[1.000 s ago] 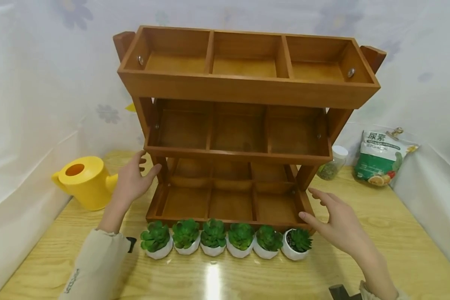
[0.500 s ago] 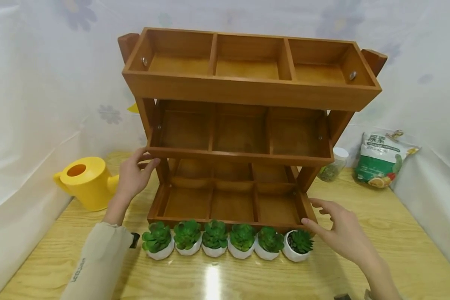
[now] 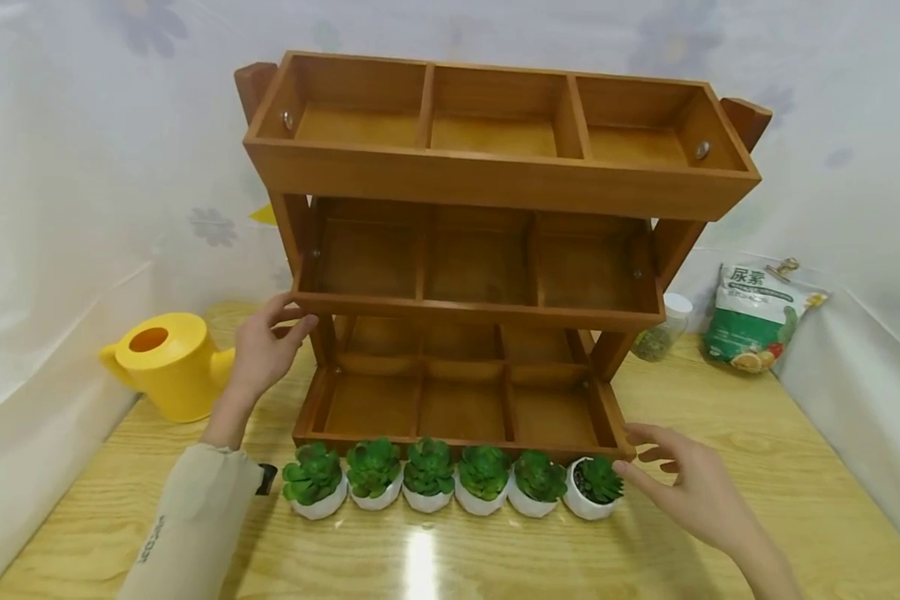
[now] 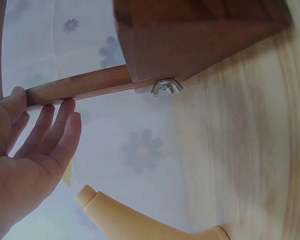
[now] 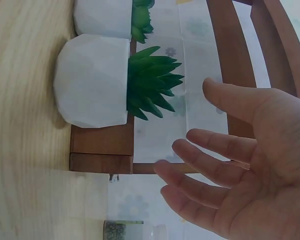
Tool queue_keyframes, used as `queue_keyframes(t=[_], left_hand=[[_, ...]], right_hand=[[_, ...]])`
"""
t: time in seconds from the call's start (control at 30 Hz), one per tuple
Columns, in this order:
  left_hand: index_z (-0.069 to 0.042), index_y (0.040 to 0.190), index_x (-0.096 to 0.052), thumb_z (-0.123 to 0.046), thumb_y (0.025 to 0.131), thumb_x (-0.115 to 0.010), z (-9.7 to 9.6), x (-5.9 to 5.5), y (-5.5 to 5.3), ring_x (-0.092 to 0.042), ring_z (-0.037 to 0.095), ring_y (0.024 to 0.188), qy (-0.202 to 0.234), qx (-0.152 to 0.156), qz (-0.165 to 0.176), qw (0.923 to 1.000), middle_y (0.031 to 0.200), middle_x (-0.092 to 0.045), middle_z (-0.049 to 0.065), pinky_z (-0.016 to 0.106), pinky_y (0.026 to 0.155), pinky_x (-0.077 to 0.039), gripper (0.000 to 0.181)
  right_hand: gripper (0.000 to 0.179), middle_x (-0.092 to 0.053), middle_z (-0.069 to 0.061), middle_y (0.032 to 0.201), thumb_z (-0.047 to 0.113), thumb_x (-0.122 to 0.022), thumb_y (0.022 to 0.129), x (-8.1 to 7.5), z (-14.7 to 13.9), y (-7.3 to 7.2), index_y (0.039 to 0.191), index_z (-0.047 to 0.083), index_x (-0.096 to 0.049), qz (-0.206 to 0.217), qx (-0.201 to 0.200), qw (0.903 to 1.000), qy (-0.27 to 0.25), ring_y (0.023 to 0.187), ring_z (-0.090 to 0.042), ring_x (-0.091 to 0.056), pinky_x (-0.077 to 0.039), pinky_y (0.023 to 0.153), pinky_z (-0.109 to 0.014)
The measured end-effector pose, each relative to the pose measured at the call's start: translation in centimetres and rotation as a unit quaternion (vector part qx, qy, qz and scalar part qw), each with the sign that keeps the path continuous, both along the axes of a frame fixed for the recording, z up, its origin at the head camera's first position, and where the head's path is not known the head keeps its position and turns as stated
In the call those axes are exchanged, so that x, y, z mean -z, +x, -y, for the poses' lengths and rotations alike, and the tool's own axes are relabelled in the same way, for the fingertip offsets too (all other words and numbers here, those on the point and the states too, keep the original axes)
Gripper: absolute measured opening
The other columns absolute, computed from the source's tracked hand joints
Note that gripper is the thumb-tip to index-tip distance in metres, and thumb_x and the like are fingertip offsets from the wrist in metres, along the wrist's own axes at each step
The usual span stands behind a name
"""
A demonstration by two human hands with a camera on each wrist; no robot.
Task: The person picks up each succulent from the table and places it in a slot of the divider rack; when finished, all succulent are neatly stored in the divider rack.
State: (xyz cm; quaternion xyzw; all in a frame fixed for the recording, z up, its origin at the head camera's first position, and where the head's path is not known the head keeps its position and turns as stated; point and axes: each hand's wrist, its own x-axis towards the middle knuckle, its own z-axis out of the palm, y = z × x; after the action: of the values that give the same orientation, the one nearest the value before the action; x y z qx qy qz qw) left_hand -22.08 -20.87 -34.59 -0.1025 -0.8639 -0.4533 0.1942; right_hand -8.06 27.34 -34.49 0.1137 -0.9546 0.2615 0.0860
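A three-tier wooden plant stand [image 3: 480, 310], with divided trays, stands at the back middle. At the left end of its middle tray is my left hand [image 3: 266, 342]; in the left wrist view, its thumb and fingers hold a wooden bar [image 4: 80, 85] of the stand. Along the stand's front foot runs a row of several succulents in white pots. The rightmost potted succulent [image 3: 591, 492], also large in the right wrist view, has spiky leaves. Beside it and the bottom tray's right corner hovers my right hand [image 3: 693, 487], fingers spread and holding nothing.
A yellow watering can [image 3: 168, 367] stands left of my left hand. Behind the stand's right side are a white-lidded jar [image 3: 663, 327] and a clipped green-and-white bag [image 3: 757, 318]. White flowered cloth [image 3: 105, 167] encloses the wood-grain table [image 3: 817, 467].
My left hand has come up to the stand and taken hold at the middle tray's left end. My right hand has moved down and toward the front, along the bottom tray's right side.
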Motion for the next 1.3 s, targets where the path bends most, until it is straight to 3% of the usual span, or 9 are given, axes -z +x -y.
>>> queue_keyframes(t=[0.17, 0.43, 0.7, 0.9, 1.07, 1.3], left_hand=[[-0.002, 0.136, -0.051, -0.023, 0.096, -0.059, 0.1, 0.1, -0.1, -0.057, 0.041, 0.111, 0.009, 0.005, 0.005, 0.9999, 0.122, -0.059, 0.026, 0.056, 0.091, -0.048, 0.045], [-0.003, 0.137, -0.051, -0.019, 0.096, -0.06, 0.5, -0.1, 0.0, -0.056, 0.041, 0.113, 0.012, 0.018, -0.001, 0.9998, 0.124, -0.059, 0.024, 0.055, 0.09, -0.048, 0.045], [-0.002, 0.135, -0.053, -0.012, 0.095, -0.061, 0.6, 0.3, -0.3, -0.059, 0.038, 0.11, 0.002, 0.018, -0.02, 0.9996, 0.119, -0.062, 0.024, 0.053, 0.087, -0.051, 0.043], [-0.003, 0.134, -0.054, -0.013, 0.095, -0.061, 0.5, 0.5, -0.4, -0.059, 0.038, 0.11, -0.008, 0.019, -0.025, 0.9995, 0.117, -0.063, 0.023, 0.053, 0.085, -0.051, 0.041], [-0.002, 0.135, -0.053, -0.012, 0.095, -0.061, 0.5, 0.3, -0.3, -0.06, 0.038, 0.11, -0.014, 0.018, -0.022, 0.9995, 0.115, -0.064, 0.024, 0.052, 0.084, -0.052, 0.042], [0.0, 0.137, -0.051, -0.013, 0.095, -0.06, 0.5, -0.3, -0.1, -0.059, 0.041, 0.11, -0.021, 0.021, -0.014, 0.9995, 0.118, -0.062, 0.026, 0.054, 0.084, -0.051, 0.044]], right_hand=[[0.041, -0.067, -0.009, 0.111, 0.026, -0.075, 0.084, 0.8, -0.5, 0.7, 0.12, 0.008, -0.065, 0.012, 0.009, 0.9998, -0.01, 0.087, -0.023, -0.065, -0.052, 0.063, -0.026], [0.049, -0.067, -0.004, 0.108, 0.03, -0.079, 0.08, 2.2, -0.8, 1.6, 0.121, 0.007, -0.063, 0.092, 0.019, 0.9946, -0.043, 0.081, -0.01, -0.064, -0.052, 0.063, -0.024], [0.056, -0.066, -0.007, 0.112, 0.032, -0.084, 0.073, 3.0, -0.7, 1.6, 0.119, 0.008, -0.063, 0.085, -0.005, 0.9955, -0.042, 0.083, -0.016, -0.065, -0.052, 0.062, -0.026], [0.067, -0.065, -0.013, 0.112, 0.032, -0.086, 0.069, 3.5, -0.4, 1.4, 0.122, 0.001, -0.06, 0.09, -0.014, 0.995, -0.039, 0.084, -0.019, -0.065, -0.052, 0.062, -0.026], [0.074, -0.065, -0.013, 0.111, 0.032, -0.089, 0.064, 4.0, 0.3, 1.2, 0.122, -0.001, -0.059, 0.08, -0.009, 0.9961, -0.035, 0.082, -0.019, -0.064, -0.052, 0.062, -0.027], [0.078, -0.066, -0.01, 0.111, 0.037, -0.09, 0.061, 4.3, 1.3, 1.0, 0.123, 0.005, -0.055, 0.089, 0.02, 0.9954, -0.03, 0.094, -0.028, -0.064, -0.053, 0.067, -0.033]])
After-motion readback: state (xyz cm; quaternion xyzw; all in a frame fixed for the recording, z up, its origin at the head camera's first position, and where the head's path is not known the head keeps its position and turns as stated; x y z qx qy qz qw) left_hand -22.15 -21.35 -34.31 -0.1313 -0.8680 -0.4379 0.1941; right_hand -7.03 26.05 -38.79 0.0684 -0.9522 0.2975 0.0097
